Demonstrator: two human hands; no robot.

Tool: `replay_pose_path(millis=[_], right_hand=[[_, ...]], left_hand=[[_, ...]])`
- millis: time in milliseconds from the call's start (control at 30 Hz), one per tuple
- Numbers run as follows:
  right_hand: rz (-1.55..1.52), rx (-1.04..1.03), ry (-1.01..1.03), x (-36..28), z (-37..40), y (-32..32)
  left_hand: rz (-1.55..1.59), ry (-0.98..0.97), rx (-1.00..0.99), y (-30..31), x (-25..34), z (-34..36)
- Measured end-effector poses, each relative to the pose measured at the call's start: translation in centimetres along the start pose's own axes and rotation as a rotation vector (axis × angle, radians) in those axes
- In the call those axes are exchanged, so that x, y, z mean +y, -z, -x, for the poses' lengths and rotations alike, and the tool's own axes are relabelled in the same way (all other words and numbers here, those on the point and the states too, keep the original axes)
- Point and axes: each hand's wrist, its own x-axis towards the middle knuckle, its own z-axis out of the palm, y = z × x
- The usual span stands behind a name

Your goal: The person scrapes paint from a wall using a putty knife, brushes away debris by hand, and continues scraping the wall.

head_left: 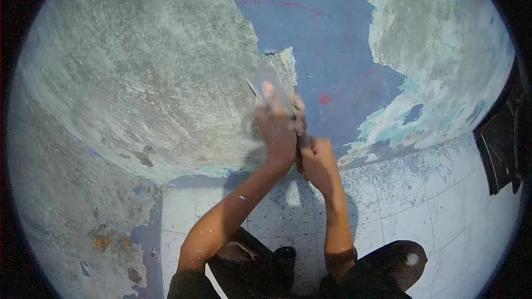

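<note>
A: Hand status?
B: Both raised out front, pressed together at centre. The left hand (pixel 275 127) is on top, back of the hand toward the camera, fingers curled tight, one finger (pixel 267 89) stretched straight up, apart from the rest.
A: Right?
B: The right hand (pixel 317 160) sits just below, touching the left, clenched in a fist, knuckles up (thumb side hidden against the left).
A: Arms?
B: The left forearm (pixel 233 210) comes in from lower left at a steep angle, white flecks on the skin. The right forearm (pixel 337 216) runs near vertical, wrist straight. Both bare, converging in a V at the hands.
</note>
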Motion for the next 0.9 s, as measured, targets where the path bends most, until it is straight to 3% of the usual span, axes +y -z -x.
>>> replay_pose_path(millis=[33, 133, 233, 333, 433, 533, 633, 733, 833, 900], right_hand=[[-0.023, -0.013, -0.052, 0.0, 0.2, 0.0], [0.004, 0.002, 0.156, -1.8, -2.0, -1.2], [0.081, -0.022, 0.210, -4.1, -2.1, -1.0], [0.017, -0.043, -0.093, -2.9, 1.0, -0.1], [0.032, -0.019, -0.046, -1.3, -0.5, -1.2], [-0.043, -0.044, 0.017, -1.8, -0.1, -0.9], [0.067, -0.012, 0.120, 0.8, 0.1, -0.8], [-0.009, 0.008, 0.016, -0.8, -0.7, -1.5], [-0.046, -0.020, 0.388, -4.3, -2.2, -2.5], [0.082, -0.046, 0.097, -5.0, -0.6, -0.9]], left_hand=[[-0.038, 0.057, 0.020, 0.1, -0.1, 0.2], [-0.044, -0.231, -0.102, 0.6, 1.5, -2.1], [0.014, -0.290, 0.003, 0.1, 2.6, -2.3], [0.011, 0.107, 0.056, 0.4, 0.9, 0.3], [-0.085, -0.153, -0.041, 1.1, 0.8, -0.9], [0.075, -0.030, 0.022, 0.2, 1.6, -0.8], [-0.070, 0.070, 0.044, 0.7, 0.7, 0.1], [-0.046, -0.079, -0.027, 0.7, 1.1, -1.2], [0.107, -0.246, -0.226, 0.6, 4.3, -3.0], [0.026, -0.172, -0.101, 0.5, 2.8, -1.7]])
